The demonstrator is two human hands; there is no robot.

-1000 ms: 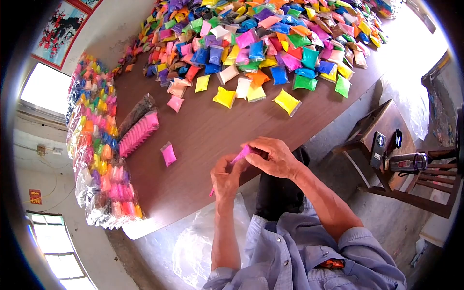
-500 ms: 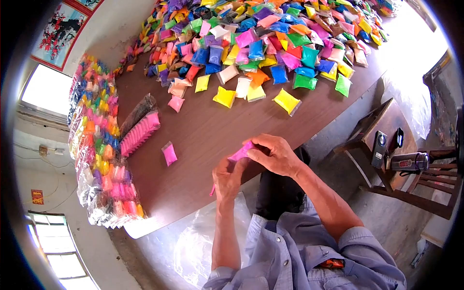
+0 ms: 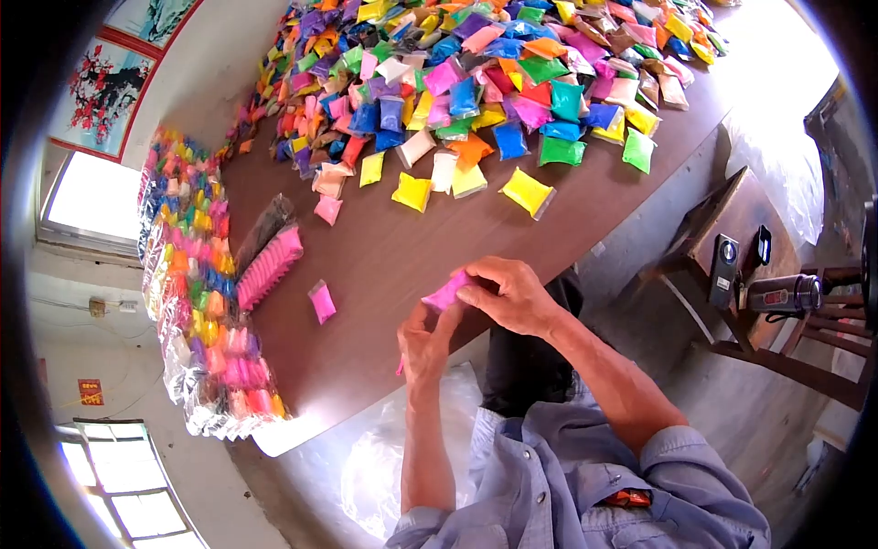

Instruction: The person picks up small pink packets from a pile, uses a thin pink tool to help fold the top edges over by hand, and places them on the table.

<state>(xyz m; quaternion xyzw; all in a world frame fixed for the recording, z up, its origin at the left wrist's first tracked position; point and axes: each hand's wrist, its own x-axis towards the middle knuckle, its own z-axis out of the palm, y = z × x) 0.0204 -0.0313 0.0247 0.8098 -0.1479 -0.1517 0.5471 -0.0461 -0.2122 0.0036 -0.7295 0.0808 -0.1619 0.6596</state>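
Note:
Over the table's front edge, both my hands hold a small pink packet (image 3: 445, 292). My left hand (image 3: 424, 351) pinches its lower left end, and my right hand (image 3: 514, 296) grips the upper right end between thumb and fingers. A bit of pink shows at the outer side of my left palm; what it belongs to is hidden. Another pink packet (image 3: 322, 302) lies alone on the brown table (image 3: 384, 247), left of my hands. Farther left, a row of pink packets (image 3: 271, 267) stands tightly stacked in a clear bag (image 3: 267, 225).
A large heap of multicoloured packets (image 3: 512, 82) covers the table's far side, with yellow packets (image 3: 528, 192) at its near edge. Filled clear bags (image 3: 197, 284) line the left edge. At right, a wooden stool (image 3: 732, 220) carries a dark flask (image 3: 785, 294) and a small black device (image 3: 723, 272).
The view has shifted slightly, so the table and heap sit a little differently in frame. Both hands keep hold of the pink packet, with little change in their grip.

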